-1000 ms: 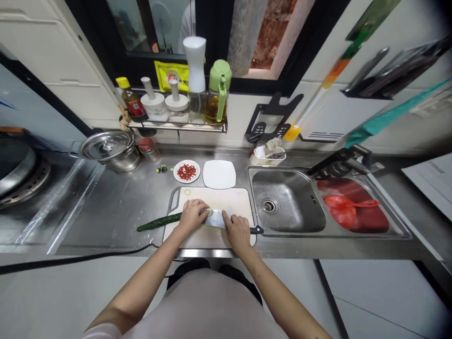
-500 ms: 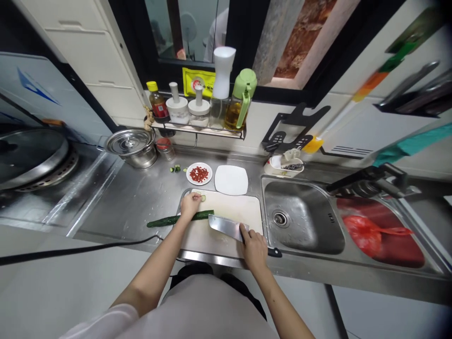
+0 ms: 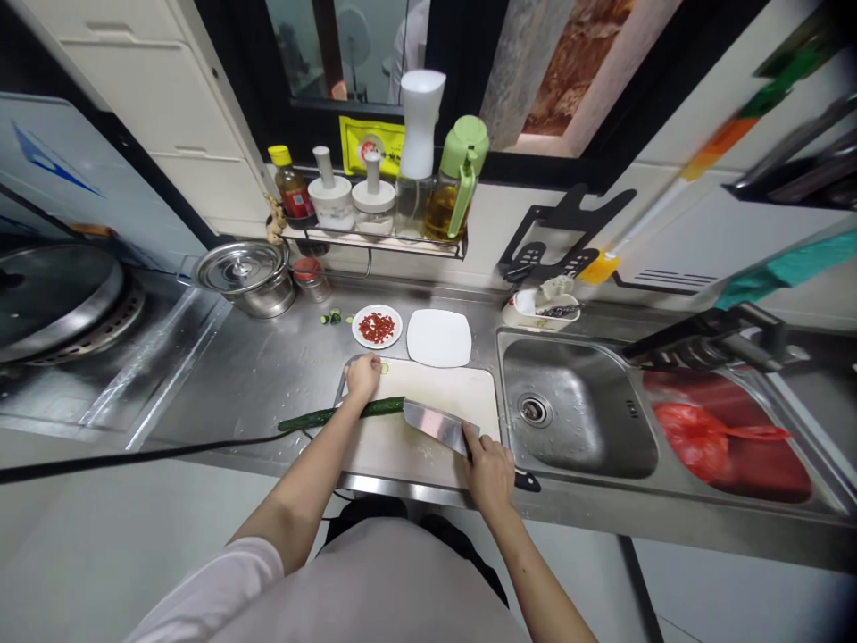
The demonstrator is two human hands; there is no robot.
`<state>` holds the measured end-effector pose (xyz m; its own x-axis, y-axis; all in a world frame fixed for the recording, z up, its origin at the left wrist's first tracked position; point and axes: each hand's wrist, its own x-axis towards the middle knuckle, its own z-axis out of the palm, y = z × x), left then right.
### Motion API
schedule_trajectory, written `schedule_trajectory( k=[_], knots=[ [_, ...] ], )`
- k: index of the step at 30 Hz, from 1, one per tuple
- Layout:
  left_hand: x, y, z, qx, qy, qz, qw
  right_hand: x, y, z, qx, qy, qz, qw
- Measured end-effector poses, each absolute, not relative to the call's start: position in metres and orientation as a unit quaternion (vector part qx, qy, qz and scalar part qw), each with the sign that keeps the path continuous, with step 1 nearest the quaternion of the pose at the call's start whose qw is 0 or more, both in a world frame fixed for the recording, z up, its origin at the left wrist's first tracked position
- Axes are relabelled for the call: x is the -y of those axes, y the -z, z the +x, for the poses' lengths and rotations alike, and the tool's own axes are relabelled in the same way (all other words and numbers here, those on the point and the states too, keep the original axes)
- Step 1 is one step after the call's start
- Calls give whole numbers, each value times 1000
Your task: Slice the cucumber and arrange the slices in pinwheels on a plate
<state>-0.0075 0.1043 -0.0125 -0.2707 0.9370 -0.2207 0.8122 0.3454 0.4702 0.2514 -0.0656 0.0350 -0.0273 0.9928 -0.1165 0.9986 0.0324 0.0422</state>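
My right hand (image 3: 492, 473) grips the black handle of a cleaver (image 3: 438, 424). The blade slants leftward over the white cutting board (image 3: 455, 393), its tip beside the cut end of a long green cucumber (image 3: 385, 406). That cucumber lies across the board's left edge onto the steel counter, passing under my left wrist. Near the board's far left corner is my left hand (image 3: 363, 375), fingers curled together. A pale cucumber slice (image 3: 384, 368) is right by its fingertips; whether anything is pinched in them is hidden.
Beyond the board are a small plate of chopped red pieces (image 3: 376, 328) and a bare white plate (image 3: 438, 338). Cucumber scraps (image 3: 333, 316) lie farther left. A lidded steel pot (image 3: 245, 277) stands at left, the sink (image 3: 569, 411) at right. Another black handle (image 3: 527, 480) juts past the board.
My left hand has shifted slightly up and left, and the slice now shows beside its fingertips. The cleaver has moved a little right and up, its tip now nearer the cucumber's end.
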Motion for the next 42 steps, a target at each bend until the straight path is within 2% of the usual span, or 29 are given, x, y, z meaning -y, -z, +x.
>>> schedule_trajectory(
  k=[6, 18, 30, 35, 42],
  knots=[
    [-102, 15, -5, -780, -147, 573, 203, 65, -33, 252, -710, 33, 702, 55],
    [-101, 19, -7, -789, -158, 554, 212, 64, -34, 251, -701, 51, 709, 61],
    [-67, 18, -20, -781, -253, 519, 238, 61, -33, 246, -710, 45, 700, 60],
    [-33, 20, -25, -730, -301, 581, 197, 61, -34, 244, -711, 54, 699, 60],
    [1, 15, -25, -680, -309, 655, 115, 60, -36, 242, -698, 89, 709, 50]
  ],
)
